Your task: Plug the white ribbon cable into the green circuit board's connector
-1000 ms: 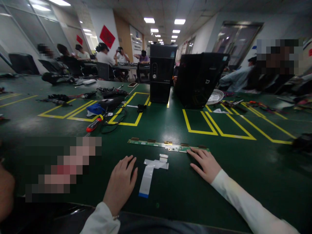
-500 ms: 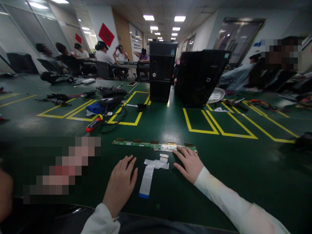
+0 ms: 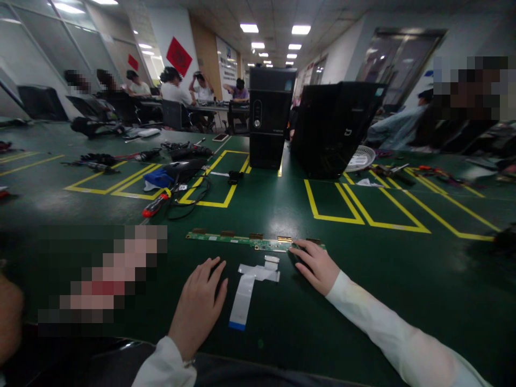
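A long, narrow green circuit board (image 3: 237, 239) lies crosswise on the dark green table, with several brownish tabs along its far edge. Over its right end is my right hand (image 3: 316, 265), fingers spread and fingertips at the board; whether they press on it I cannot tell. Closer to me lies a white flat ribbon cable (image 3: 243, 301), folded across itself, with a blue end (image 3: 237, 325) towards me and a small connector at the far side. My left hand (image 3: 200, 301) rests open on the table just left of the cable, apart from it.
Two black computer towers (image 3: 269, 118) stand beyond the board. A red-handled screwdriver (image 3: 155, 205), a blue cloth-like item (image 3: 158, 179) and black cables lie at the left. Yellow tape (image 3: 338, 219) marks the table. A white basket (image 3: 360, 159) sits at the right; people sit farther back.
My right hand has shifted slightly right along the board, its fingers still apart. My left hand, the board and the ribbon cable stay where they were.
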Motion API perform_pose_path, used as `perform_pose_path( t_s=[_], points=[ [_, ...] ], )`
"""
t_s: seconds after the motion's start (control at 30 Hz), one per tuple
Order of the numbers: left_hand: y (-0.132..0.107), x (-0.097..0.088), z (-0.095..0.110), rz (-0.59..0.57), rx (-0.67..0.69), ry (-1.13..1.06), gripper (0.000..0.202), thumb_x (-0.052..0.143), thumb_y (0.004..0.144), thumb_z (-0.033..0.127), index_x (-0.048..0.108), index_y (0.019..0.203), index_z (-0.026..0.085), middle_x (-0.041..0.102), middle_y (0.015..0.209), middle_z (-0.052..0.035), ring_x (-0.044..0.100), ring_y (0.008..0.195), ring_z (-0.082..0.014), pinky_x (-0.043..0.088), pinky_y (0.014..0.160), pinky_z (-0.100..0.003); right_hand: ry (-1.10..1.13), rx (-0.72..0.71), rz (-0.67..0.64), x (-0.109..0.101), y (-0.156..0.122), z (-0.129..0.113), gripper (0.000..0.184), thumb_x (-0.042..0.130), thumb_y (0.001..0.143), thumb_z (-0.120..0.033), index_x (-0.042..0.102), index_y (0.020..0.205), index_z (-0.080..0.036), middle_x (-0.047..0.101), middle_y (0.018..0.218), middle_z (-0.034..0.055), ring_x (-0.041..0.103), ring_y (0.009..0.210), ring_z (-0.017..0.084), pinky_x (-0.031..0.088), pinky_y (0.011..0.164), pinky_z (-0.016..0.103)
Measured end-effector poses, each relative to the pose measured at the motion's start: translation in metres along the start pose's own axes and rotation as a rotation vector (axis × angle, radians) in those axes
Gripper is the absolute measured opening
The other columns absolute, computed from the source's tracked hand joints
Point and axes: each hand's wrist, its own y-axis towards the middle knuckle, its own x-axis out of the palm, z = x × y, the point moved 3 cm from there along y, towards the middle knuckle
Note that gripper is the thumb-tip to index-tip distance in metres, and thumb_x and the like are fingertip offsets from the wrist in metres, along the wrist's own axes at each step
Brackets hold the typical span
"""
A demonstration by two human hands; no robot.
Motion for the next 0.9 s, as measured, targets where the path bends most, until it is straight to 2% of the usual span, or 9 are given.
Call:
perform_pose_path(
  t_s=[0.13, 0.3, 0.47, 0.6, 0.77, 0.9],
  points=[
    [0.000, 0.001, 0.008, -0.023, 0.026, -0.060, 0.039, 0.042, 0.093, 0.031, 0.055, 0.126, 0.016, 0.053, 0.131, -0.0125, 0.048, 0.123, -0.0289, 0.040, 0.102, -0.051, -0.024, 0.015, -0.036, 0.003, -0.003, 0.002, 0.043, 0.036, 0.095, -0.039, 0.052, 0.130, -0.018, 0.047, 0.136, 0.0145, 0.041, 0.127, 0.027, 0.037, 0.103, 0.049],
    [0.003, -0.007, 0.043, -0.091, 0.161, -0.202, 0.036, 0.039, 0.095, 0.026, 0.052, 0.128, 0.020, 0.053, 0.132, -0.0091, 0.049, 0.123, -0.0233, 0.044, 0.101, -0.044, -0.027, 0.011, -0.095, 0.000, -0.004, 0.001, 0.045, 0.036, 0.095, -0.039, 0.048, 0.134, -0.019, 0.043, 0.140, 0.0142, 0.038, 0.130, 0.026, 0.033, 0.106, 0.050],
    [0.015, -0.018, 0.070, -0.064, 0.214, -0.190, 0.035, 0.039, 0.095, 0.023, 0.051, 0.128, 0.021, 0.051, 0.136, -0.0077, 0.044, 0.128, -0.0241, 0.038, 0.106, -0.048, -0.024, 0.002, -0.114, -0.001, -0.005, 0.001, 0.047, 0.037, 0.095, -0.040, 0.047, 0.135, -0.018, 0.041, 0.142, 0.0150, 0.036, 0.132, 0.027, 0.032, 0.107, 0.050],
    [0.023, -0.010, 0.085, -0.114, 0.254, -0.167, 0.037, 0.040, 0.094, 0.024, 0.049, 0.131, 0.020, 0.052, 0.135, -0.0085, 0.045, 0.127, -0.0244, 0.039, 0.105, -0.046, -0.027, -0.010, -0.103, -0.003, -0.005, -0.001, 0.046, 0.038, 0.094, -0.038, 0.048, 0.134, -0.017, 0.042, 0.141, 0.0148, 0.035, 0.132, 0.027, 0.032, 0.107, 0.050],
    [0.022, 0.008, 0.100, -0.176, 0.249, -0.103, 0.041, 0.046, 0.092, 0.024, 0.048, 0.131, 0.012, 0.052, 0.135, -0.0143, 0.047, 0.126, -0.0272, 0.042, 0.103, -0.046, -0.065, -0.001, -0.103, -0.005, -0.004, -0.003, 0.045, 0.042, 0.093, -0.038, 0.050, 0.133, -0.019, 0.045, 0.139, 0.0127, 0.029, 0.135, 0.029, 0.029, 0.108, 0.054],
    [0.022, 0.014, 0.113, -0.193, 0.226, -0.081, 0.045, 0.050, 0.089, 0.023, 0.048, 0.131, 0.008, 0.051, 0.136, -0.0178, 0.047, 0.126, -0.0294, 0.043, 0.102, -0.045, -0.034, -0.006, -0.116, -0.003, -0.004, -0.002, 0.045, 0.040, 0.093, -0.037, 0.049, 0.133, -0.016, 0.044, 0.139, 0.0149, 0.036, 0.131, 0.027, 0.031, 0.107, 0.051]
  ],
)
